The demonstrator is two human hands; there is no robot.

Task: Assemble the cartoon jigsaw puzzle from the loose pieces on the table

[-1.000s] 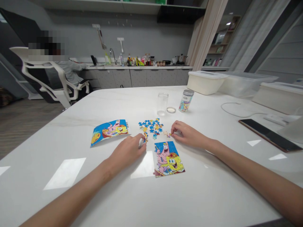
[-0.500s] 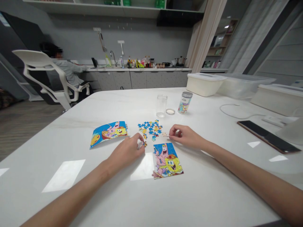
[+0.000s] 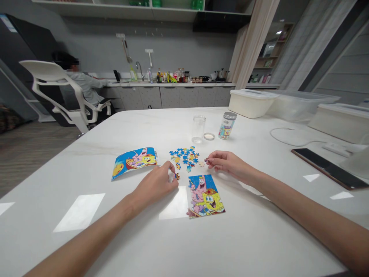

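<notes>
My left hand [image 3: 161, 179] is closed on a small puzzle piece [image 3: 177, 176] at its fingertips, low over the table. Between the thumb and fingers of my right hand [image 3: 225, 163] is another small piece [image 3: 206, 161]. A loose pile of mostly blue pieces [image 3: 187, 156] lies just beyond and between the hands, with a pale piece [image 3: 201, 164] close to my right fingertips. Nearer to me is a joined puzzle section [image 3: 205, 196] showing a pink and a yellow cartoon figure. A curved picture sheet [image 3: 134, 162] rests left of the pile.
Behind the pile stand a clear jar [image 3: 198, 130], a ring-shaped lid [image 3: 209, 136] and a printed can [image 3: 227, 125]. A phone [image 3: 330, 168], a cable and storage boxes [image 3: 252, 103] occupy the right side. A person [image 3: 86, 86] sits at the far left.
The piece in my right hand has been lifted and turned, its coloured side now showing instead of a pale one. My left hand has barely moved. The view has shifted slightly.
</notes>
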